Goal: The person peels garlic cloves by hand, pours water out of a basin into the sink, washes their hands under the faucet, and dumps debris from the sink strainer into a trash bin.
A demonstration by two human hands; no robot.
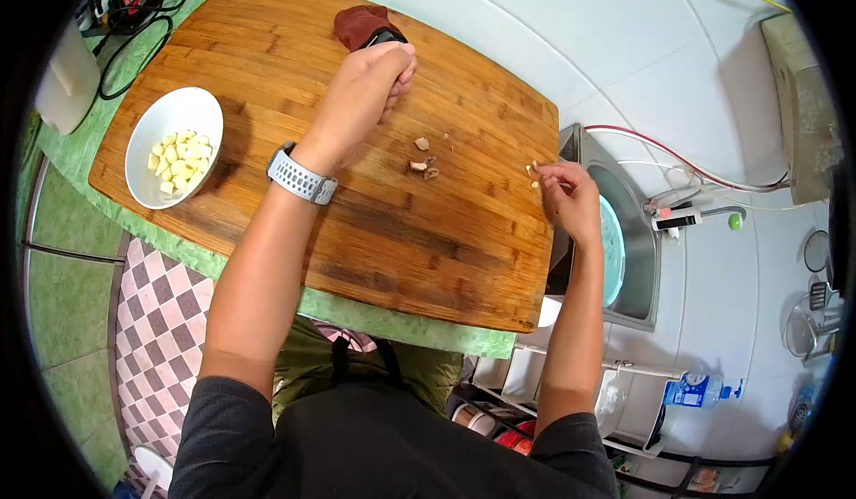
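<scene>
My left hand (370, 84) is closed in a fist over the far part of the wooden cutting board (401, 258). It grips the black handle of a tool with a reddish-brown, rounded end (361, 24); its exact kind is unclear. At the board's right edge my right hand (571, 197) has its fingers curled together beside small pale garlic bits (535, 184); anything between the fingertips is hidden. Brownish garlic scraps (424, 168) lie mid-board, between the hands. On the left stands a white bowl (138, 173) holding several peeled garlic cloves (183, 156).
Right of the board is a metal sink (646, 258) with a light-blue basin (612, 254) inside and a faucet (678, 218). A whitish jug (67, 80) and black cables (111, 80) sit at the left. The green counter edge (392, 316) runs along my body.
</scene>
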